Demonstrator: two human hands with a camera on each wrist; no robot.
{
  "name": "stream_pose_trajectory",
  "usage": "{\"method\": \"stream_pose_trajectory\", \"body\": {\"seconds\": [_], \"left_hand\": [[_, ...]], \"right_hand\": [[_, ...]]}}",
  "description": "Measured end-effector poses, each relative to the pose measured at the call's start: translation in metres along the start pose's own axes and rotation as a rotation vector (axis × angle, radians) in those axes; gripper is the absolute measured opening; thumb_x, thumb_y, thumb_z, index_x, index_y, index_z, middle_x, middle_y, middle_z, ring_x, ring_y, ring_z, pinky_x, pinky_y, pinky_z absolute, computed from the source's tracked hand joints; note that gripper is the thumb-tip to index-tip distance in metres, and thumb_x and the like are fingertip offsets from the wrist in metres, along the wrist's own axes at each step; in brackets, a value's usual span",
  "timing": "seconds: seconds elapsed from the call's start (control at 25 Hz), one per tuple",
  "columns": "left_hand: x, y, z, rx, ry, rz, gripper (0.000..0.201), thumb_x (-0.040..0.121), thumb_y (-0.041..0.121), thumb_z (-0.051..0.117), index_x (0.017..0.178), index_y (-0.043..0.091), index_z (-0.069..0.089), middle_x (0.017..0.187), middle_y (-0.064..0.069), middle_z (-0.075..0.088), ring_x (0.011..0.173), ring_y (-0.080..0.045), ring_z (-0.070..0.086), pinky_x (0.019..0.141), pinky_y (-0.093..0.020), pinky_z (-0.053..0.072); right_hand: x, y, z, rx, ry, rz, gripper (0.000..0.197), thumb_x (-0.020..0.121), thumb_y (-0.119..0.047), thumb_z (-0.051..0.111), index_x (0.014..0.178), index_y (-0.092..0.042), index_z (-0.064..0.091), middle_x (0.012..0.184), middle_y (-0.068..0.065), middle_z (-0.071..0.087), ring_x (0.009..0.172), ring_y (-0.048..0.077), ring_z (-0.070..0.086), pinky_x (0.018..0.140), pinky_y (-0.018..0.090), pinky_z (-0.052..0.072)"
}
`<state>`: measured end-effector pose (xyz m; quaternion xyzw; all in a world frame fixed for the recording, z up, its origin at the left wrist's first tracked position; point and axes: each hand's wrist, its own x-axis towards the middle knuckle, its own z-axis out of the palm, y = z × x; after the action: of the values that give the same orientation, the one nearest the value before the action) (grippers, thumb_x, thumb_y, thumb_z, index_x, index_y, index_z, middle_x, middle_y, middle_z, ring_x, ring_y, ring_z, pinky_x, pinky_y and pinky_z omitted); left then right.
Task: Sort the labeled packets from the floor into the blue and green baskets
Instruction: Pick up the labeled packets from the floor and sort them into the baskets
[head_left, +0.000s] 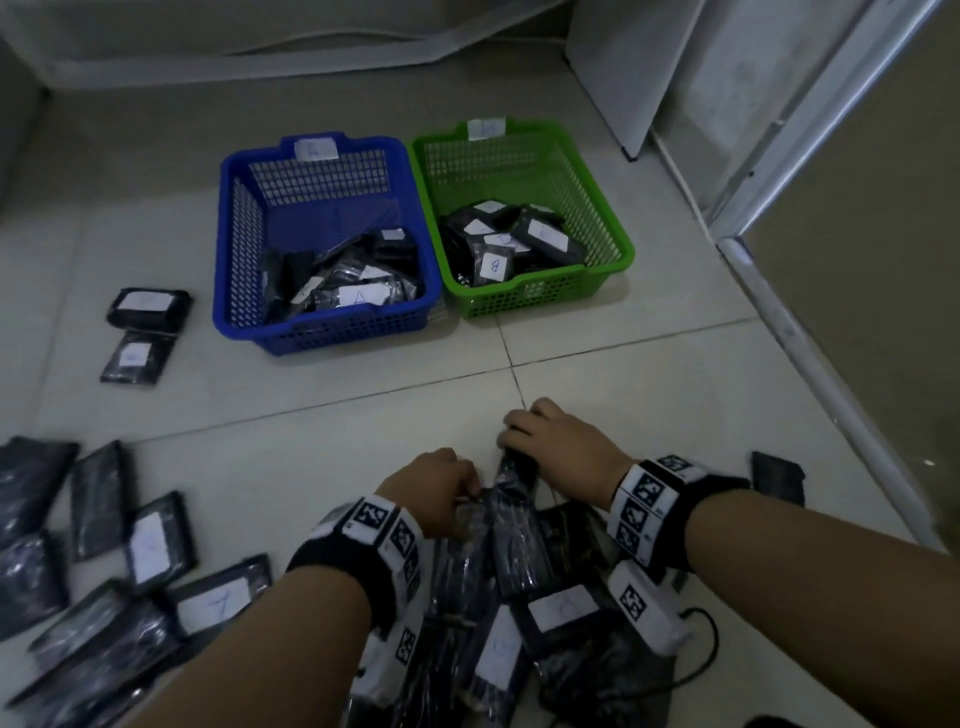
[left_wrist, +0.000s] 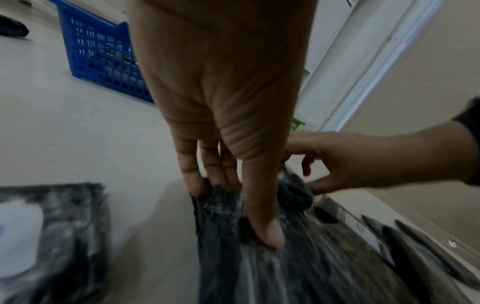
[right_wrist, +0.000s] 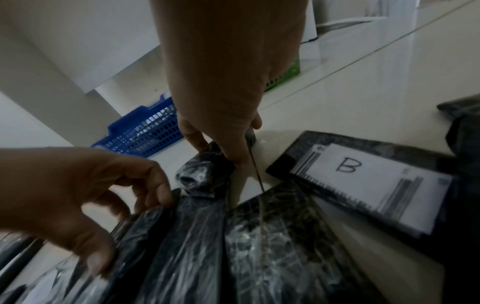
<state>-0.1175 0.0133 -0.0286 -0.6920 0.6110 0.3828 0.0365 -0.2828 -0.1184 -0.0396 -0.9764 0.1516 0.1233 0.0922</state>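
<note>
L hand (head_left: 439, 488) pinches near edge of a dark packet (head_left: 511, 512) atop the pile; R hand (head_left: 550, 434) curls round its far end, prob. to flip for label; blue basket (head_left: 322, 332) & green basket (head_left: 524, 304) well beyond.

Two baskets (head_left: 332, 332) side by side behind the packets (head_left: 156, 551) (some lie inside).

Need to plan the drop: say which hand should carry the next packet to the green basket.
Right, probably. The right hand already grips the end of a black packet and sits on the green basket side; the left hand pinches another packet nearer the blue basket. The label is hidden.
</note>
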Motion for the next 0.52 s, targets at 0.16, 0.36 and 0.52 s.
{"method": "stream_pose_trajectory", "body": {"seconds": [0.16, 0.36, 0.52], "left_hand": [[-0.006, -0.009, 0.008, -0.140, 0.062, -0.045, 0.040, 0.061, 0.028, 0.087, 0.091, 0.020, 0.062, 0.095, 0.000, 0.053, 0.090, -0.016, 0.055, 0.075, -0.023, 0.045], [-0.026, -0.015, -0.028, -1.086, 0.132, -0.139, 0.011, 0.086, 0.012, 0.067, 0.089, 0.019, 0.059, 0.079, 0.000, 0.061, 0.069, -0.012, 0.057, 0.063, -0.029, 0.055], [-0.024, 0.007, -0.055, -1.688, 0.340, -0.118, 0.013, 0.100, 0.024, 0.042, 0.096, 0.025, 0.055, 0.081, 0.000, 0.055, 0.076, -0.017, 0.054, 0.067, -0.038, 0.053]], "right_hand": [[0.005, 0.009, -0.003, 0.132, 0.072, 0.028, 0.042, 0.079, -0.018, 0.064, 0.121, -0.020, 0.058, 0.117, 0.002, 0.056, 0.108, 0.025, 0.044, 0.084, 0.034, 0.043], [-0.004, 0.007, -0.048, 1.484, 0.062, 0.474, 0.020, 0.096, -0.021, 0.052, 0.110, -0.010, 0.061, 0.098, 0.016, 0.066, 0.088, 0.031, 0.064, 0.077, 0.037, 0.052], [-0.015, 0.012, -0.067, 1.902, 0.098, 0.515, 0.030, 0.100, -0.023, 0.031, 0.104, -0.007, 0.056, 0.089, 0.015, 0.066, 0.074, 0.033, 0.067, 0.062, 0.037, 0.051]]}}
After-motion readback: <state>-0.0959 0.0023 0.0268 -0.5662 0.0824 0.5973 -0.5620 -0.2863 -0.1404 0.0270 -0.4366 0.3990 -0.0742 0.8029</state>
